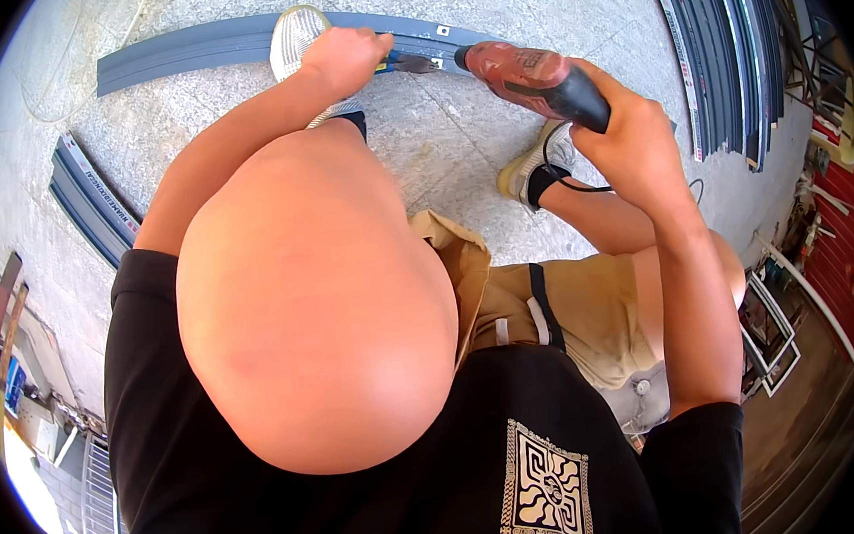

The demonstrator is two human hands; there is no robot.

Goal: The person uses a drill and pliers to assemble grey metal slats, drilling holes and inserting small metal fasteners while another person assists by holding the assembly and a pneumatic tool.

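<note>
My left hand (346, 61) is closed around what look like pliers (411, 62), with a blue and yellow handle and a metal head. The pliers reach over the near edge of a long grey profile strip (199, 52) lying on the floor. In my right hand (627, 131) is a red and black power drill (528, 78), its front end pointing left at the strip's right part. The drill's tip, where it meets the strip, is hard to make out. Small white squares (442, 30) sit on the strip near the pliers' head. My left shoe (297, 38) stands on the strip.
Long dark profiles (721, 53) lie stacked at the right, and shorter ones (96, 198) at the left. A black cord (573, 183) hangs by my right shoe (530, 171). Frames (771, 330) and a pale hose or pipe (821, 306) are at the far right.
</note>
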